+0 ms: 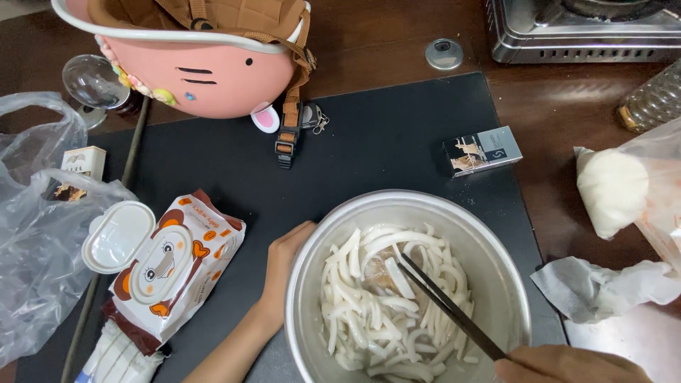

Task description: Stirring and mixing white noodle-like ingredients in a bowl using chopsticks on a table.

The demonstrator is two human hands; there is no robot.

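A: The worktop [397, 42] is dark brown wood with a black mat [383, 142] laid over it, and most things sit on that mat.

B: Where's the metal bowl [496, 284]?

A: On the near right part of the mat, full of thick white noodles [376, 312] (short, curved pieces, piled loosely). The left hand [284, 262] rests against the bowl's outer left wall, fingers curled together along the rim. The right hand [567, 365] is at the bottom edge, only partly in view, fingers closed on a pair of dark chopsticks [447, 305] whose tips reach into the noodles near the middle.

B: And around it?

A: Just left of the left arm lies a wet-wipe pack [177, 269] with its white lid flipped open. Behind it, a pink helmet [206, 71] with a brown strap. A small box [482, 150] lies on the mat beyond the bowl. Far right, a clear bag holding a white lump [610, 188], and a crumpled tissue [596, 287] near the bowl. A gas stove [582, 28] sits at the top right corner, and an empty plastic bag [35, 241] lies far left.
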